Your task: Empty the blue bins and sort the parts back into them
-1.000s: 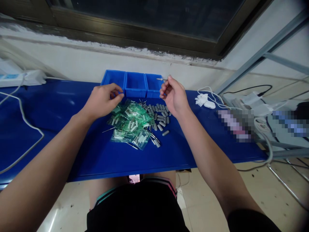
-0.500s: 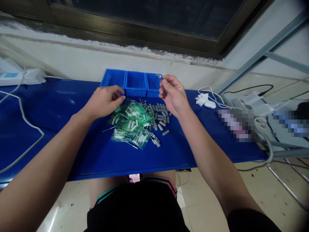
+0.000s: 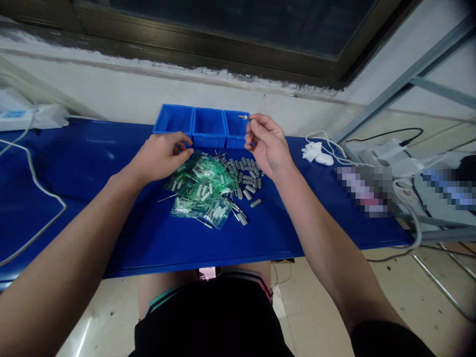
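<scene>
Blue sheeting covers the table (image 3: 267,240), which spans the work area beneath the window (image 3: 238,29). Next in size is the row of three blue bins (image 3: 209,141), set side by side against the far edge, near the wall. In front of the bins lies a pile of green-tinted clear bags (image 3: 201,188) containing small metal and white parts.

The left hand (image 3: 159,156) is positioned at the upper left of the pile, near the left bin. Its fingers are half curled, with a gap between thumb and forefinger and no part visible in the grip. The right hand (image 3: 269,144) is raised at the right bin, palm turned inward, thumb and forefinger pinched together.

Short grey metal pieces (image 3: 248,189) lie loose to the right of the bags, nearer to the right hand than to the left. Smallest is the metal pin (image 3: 243,117): pinched at the right fingertips, it projects leftward across the right bin, well apart from the left hand.
</scene>
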`<state>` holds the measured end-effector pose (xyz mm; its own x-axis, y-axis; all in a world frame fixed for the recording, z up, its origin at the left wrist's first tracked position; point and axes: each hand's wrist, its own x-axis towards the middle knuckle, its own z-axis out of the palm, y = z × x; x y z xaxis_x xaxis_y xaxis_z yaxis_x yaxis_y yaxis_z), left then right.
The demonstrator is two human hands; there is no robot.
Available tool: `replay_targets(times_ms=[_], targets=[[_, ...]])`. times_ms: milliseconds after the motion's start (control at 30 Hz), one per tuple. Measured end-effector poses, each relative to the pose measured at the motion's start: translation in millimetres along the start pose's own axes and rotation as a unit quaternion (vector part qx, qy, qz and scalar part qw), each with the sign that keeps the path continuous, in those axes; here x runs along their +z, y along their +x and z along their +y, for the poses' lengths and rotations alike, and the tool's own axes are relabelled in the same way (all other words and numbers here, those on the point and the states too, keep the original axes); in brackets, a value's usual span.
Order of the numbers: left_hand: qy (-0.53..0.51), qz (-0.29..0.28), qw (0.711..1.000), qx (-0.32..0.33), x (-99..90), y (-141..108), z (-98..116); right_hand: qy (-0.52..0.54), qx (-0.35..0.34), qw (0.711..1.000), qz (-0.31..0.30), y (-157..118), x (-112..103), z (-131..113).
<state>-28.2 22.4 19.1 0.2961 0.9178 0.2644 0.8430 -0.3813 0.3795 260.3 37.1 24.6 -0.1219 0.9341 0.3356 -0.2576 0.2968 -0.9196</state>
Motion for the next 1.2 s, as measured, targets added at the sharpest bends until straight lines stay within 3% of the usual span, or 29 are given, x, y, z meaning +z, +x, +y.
replay_targets(times_ms=[467, 667, 1200], targets=[[0.003, 0.006, 1.000, 0.004, 0.0, 0.2, -0.6, -0.051, 0.039, 0.998, 0.022, -4.3, 8.3, -8.1], [0.002, 0.000, 1.000, 0.006, -0.3, 0.0, 0.4, -0.024, 0.010, 1.000, -0.002, -2.5, 5.1, -4.3], [0.007, -0.005, 1.000, 0.009, -0.9, -0.5, 1.3, -0.042, 0.027, 0.999, 0.011, -3.2, 6.3, -5.3]])
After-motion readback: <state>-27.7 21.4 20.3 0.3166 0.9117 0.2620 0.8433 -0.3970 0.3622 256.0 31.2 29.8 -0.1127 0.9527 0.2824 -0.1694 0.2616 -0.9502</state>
